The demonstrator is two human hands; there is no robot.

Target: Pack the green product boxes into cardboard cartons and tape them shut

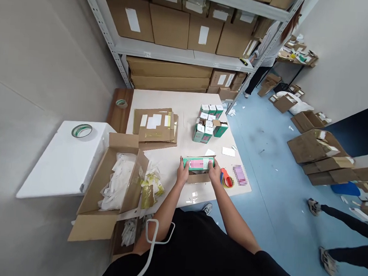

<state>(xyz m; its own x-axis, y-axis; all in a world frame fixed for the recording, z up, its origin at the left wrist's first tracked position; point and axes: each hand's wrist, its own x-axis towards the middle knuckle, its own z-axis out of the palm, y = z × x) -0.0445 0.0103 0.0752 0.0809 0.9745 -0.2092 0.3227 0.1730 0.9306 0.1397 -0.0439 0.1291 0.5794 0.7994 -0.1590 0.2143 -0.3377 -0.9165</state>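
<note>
Held level between both hands is a long, narrow green product box with a pink picture on its front. My left hand grips its left end, and my right hand grips the right end, thumbs on top. Just below it sits an open cardboard carton, its inside mostly hidden by the box and hands. To the right lie a red-orange tape dispenser and a pixelated purple item. Several green-and-white boxes stand grouped farther back on the table.
Flattened cardboard lies at the table's left. Beside it stands an open carton of white bags. Tape rolls rest on a white surface and a brown board. A loaded metal shelf rises behind; two other people are partly visible at right.
</note>
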